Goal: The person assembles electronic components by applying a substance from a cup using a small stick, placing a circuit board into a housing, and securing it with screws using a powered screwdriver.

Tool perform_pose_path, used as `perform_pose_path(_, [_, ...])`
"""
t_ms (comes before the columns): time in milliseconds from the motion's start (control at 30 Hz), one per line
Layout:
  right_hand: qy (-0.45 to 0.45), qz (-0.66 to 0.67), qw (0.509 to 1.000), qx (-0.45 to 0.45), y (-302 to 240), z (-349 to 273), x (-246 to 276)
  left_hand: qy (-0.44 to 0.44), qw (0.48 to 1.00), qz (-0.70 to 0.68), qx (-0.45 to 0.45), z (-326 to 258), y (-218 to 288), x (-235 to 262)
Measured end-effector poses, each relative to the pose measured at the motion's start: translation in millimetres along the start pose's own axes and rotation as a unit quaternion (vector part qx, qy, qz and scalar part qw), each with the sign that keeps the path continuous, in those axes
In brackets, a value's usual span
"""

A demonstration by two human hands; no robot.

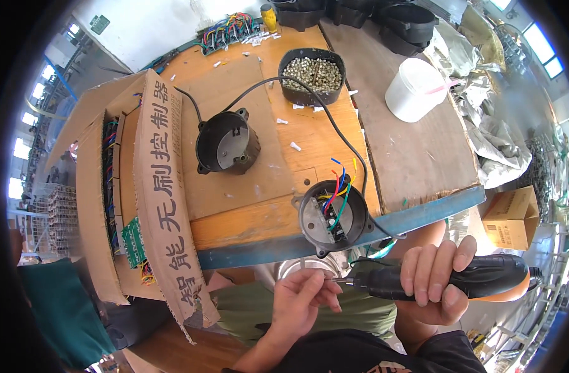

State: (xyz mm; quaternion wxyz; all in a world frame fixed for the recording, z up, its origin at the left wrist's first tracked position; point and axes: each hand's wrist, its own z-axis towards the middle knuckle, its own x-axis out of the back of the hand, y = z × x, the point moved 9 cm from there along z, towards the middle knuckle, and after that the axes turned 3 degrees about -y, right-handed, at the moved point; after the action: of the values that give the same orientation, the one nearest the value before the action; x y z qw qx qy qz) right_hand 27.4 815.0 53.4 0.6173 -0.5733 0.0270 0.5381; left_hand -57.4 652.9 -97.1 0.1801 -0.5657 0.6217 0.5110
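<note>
The right hand (435, 275) is clamped around the black grip of an electric screwdriver (449, 281), which lies almost level at about five o'clock in the view, its thin bit pointing toward nine o'clock. The left hand (303, 299) sits at six o'clock with its fingertips (326, 286) pinched together right at the tip of that bit; whatever small part they hold is too small to make out. Just above the hands, toward twelve o'clock from them, an open round black housing (332, 216) with red, blue, yellow and green wires inside rests at the blue front edge of the workbench (415, 155). A second round black housing (227, 143) stands farther back at ten o'clock from the first. A black tub of brass screws (312, 75) sits at twelve o'clock, a white plastic cup (415, 89) at one o'clock, and an open cardboard box (160, 186) of circuit boards fills the nine o'clock side.
</note>
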Motion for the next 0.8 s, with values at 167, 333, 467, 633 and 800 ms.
perform_pose_path(167, [-0.001, 0.005, 1.0, -0.01, 2, 4, 0, 0.003, 1.0, 0.014, -0.006, 1, 4, -5])
perform_pose_path(333, [0.01, 0.02, 1.0, -0.008, 3, 8, 1, -0.007, 0.999, 0.023, -0.024, 4, 9, -10])
perform_pose_path(467, [0.045, 0.039, 0.998, 0.016, 0, 8, 4, -0.013, 0.999, 0.005, -0.035, 2, 11, -14])
perform_pose_path(633, [-0.002, 0.041, 0.998, 0.047, -2, 13, -8, -0.049, 0.996, 0.033, -0.061, 3, 24, -24])
perform_pose_path(800, [-0.018, 0.079, 0.994, 0.072, -9, 23, -18, -0.101, 0.986, 0.099, -0.088, -1, 45, -40])
